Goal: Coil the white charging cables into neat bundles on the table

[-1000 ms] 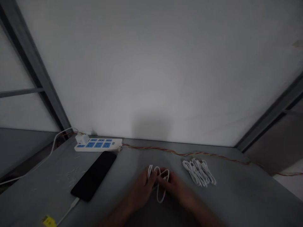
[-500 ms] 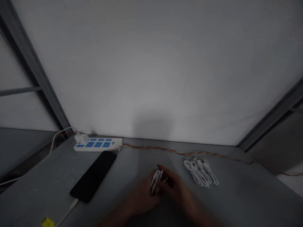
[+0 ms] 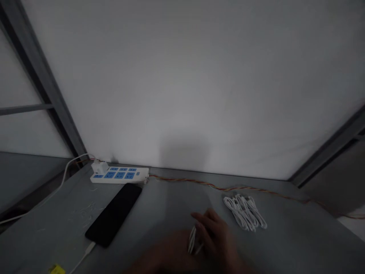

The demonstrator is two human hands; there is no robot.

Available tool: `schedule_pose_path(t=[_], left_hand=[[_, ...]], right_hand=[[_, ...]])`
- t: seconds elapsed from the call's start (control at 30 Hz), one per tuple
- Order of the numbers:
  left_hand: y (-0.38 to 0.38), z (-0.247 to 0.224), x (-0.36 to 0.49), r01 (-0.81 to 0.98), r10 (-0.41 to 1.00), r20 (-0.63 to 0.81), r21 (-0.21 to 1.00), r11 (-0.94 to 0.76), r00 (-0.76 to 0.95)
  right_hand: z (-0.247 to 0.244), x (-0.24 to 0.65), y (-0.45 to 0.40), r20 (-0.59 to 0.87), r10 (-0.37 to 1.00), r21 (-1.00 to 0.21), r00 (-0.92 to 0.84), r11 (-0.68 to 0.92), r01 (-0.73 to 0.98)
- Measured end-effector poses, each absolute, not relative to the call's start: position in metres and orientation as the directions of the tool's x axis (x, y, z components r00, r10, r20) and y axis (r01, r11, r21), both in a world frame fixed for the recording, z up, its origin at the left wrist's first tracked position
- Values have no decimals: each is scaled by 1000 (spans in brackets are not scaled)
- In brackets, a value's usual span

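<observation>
Near the bottom centre, my left hand is closed around a small white cable bundle, its fingers dim and blurred. My right hand is close against it, fingers bent over the bundle's right side; whether they grip it is hard to make out. Several coiled white cables lie on the grey table to the right of my hands. A black phone lies to the left, with a white cable at its lower end.
A white power strip with blue sockets holds a white charger by the wall. A twisted coloured wire runs right along the table's back. A yellow tag lies bottom left. Metal posts stand at both sides.
Both hands have moved lower, and the white bundle has come down with them. The right hand's fingers have lifted and bent differently. The view has shifted slightly.
</observation>
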State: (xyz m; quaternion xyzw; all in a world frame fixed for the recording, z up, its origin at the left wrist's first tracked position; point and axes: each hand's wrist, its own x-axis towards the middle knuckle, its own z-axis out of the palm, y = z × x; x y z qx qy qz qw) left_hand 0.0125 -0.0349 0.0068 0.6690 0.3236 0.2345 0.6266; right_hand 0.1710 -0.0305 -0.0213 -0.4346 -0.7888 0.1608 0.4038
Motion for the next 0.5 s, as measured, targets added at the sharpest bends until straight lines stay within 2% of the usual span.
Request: schedule_pose_path(t=[0.1, 0.2, 0.3, 0.4, 0.5], left_hand=[[-35, 0, 13, 168, 692, -95, 985, -39, 715], [-34, -7, 14, 128, 715, -98, 992, 13, 692], [-34, -11, 17, 137, 750, -58, 990, -43, 659], [-35, -12, 20, 252, 809, -68, 962, -101, 583], [-35, -10, 21, 327, 834, -135, 943, -57, 535]], right_hand=[[-19, 166, -35, 550, 784, -580, -288, 606, 544], [-20, 161, -38, 570, 768, -576, -291, 626, 525], [-22, 157, -37, 580, 751, -544, -317, 646, 535], [-21, 157, -35, 518, 763, -513, -386, 639, 574], [-21, 161, -33, 433, 800, -441, -415, 589, 677]])
